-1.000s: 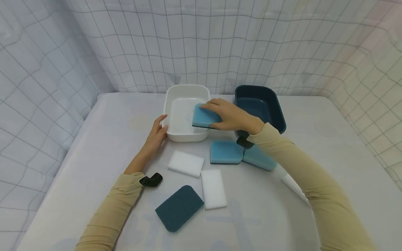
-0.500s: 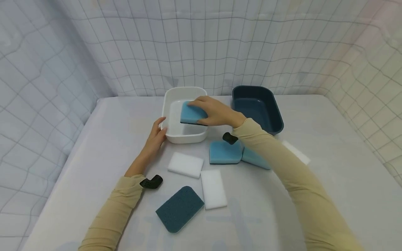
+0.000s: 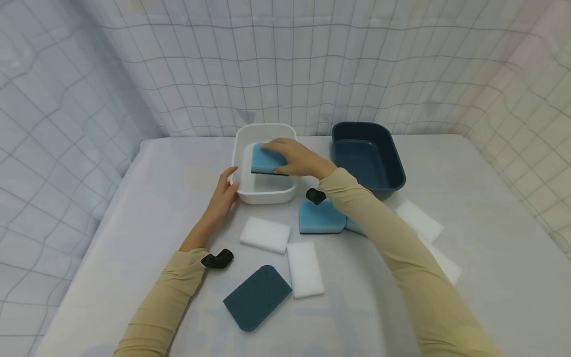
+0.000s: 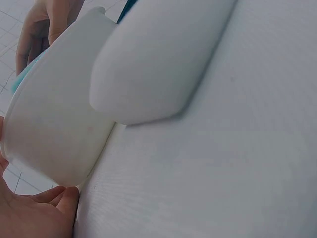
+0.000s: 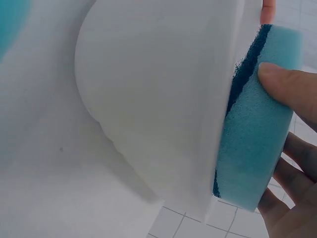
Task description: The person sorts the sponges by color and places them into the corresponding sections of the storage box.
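Observation:
My right hand [image 3: 298, 157] grips a light blue sponge [image 3: 266, 159] with a dark scouring side, over the white plastic bin [image 3: 267, 198]. In the right wrist view the thumb lies on one face of the sponge [image 5: 255, 134] and the fingers on the other, by the bin's rim. My left hand [image 3: 222, 196] holds the bin's left side near the front corner, with digits at the rim and, in the left wrist view, fingertips [image 4: 62, 194] by its base. More blue sponges [image 3: 322, 217] lie in front, one partly hidden by the right forearm.
A dark blue bin [image 3: 366, 163] stands right of the white one. White pads [image 3: 265, 234] lie in front and more white pads [image 3: 419, 220] lie right of the forearm. A dark green scouring sponge [image 3: 257, 298] lies nearer. Grid-patterned curtains [image 3: 285, 74] surround the table.
My right hand has carried the blue sponge left, from the white bin's right rim to over its middle. The forearm shift uncovers white pads at right. The left hand stays at the bin.

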`<state>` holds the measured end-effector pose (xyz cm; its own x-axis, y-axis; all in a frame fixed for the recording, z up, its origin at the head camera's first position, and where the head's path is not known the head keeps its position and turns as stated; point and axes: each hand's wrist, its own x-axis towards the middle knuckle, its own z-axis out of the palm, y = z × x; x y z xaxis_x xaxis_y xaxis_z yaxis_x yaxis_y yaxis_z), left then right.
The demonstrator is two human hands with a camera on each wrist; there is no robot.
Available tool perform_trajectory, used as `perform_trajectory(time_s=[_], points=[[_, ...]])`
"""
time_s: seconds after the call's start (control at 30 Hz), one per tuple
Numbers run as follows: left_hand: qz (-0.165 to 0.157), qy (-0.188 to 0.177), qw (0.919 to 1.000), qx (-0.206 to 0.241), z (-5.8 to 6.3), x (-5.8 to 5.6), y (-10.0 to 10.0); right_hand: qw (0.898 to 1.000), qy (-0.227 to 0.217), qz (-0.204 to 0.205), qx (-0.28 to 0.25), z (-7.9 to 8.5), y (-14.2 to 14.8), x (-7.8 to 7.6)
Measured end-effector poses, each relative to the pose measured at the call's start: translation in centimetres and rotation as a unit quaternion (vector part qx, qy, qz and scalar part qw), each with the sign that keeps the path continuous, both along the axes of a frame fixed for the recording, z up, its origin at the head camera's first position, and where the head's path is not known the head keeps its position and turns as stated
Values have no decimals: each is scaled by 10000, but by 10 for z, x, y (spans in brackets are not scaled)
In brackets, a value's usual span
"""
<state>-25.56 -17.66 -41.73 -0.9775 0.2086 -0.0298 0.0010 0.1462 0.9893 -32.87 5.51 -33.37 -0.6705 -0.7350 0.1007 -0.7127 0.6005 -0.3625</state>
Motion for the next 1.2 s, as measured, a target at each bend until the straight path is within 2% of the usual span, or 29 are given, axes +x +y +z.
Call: perform_trajectory(time_s=[0.17,0.43,0.57,0.8,1.03,1.2], points=[[-15,49,10000,76,0,1,1,9998,-207,-12,40,-3,-2,-3],[-4,22,9999,-116,0,0,2,9979,-544,-251,234,-10,1,-9],[28,32,10000,-90,-1,0,1,9981,-519,-288,158,-14,0,-11],[36,88,9999,-35,-3,1,-1,9965,-595,-584,100,-15,4,-12],[-11,203,9998,58,-1,0,0,9969,-533,-569,75,-11,10,-12],[27,106,9999,59,-1,0,0,9972,-482,-574,86,-10,13,-12]])
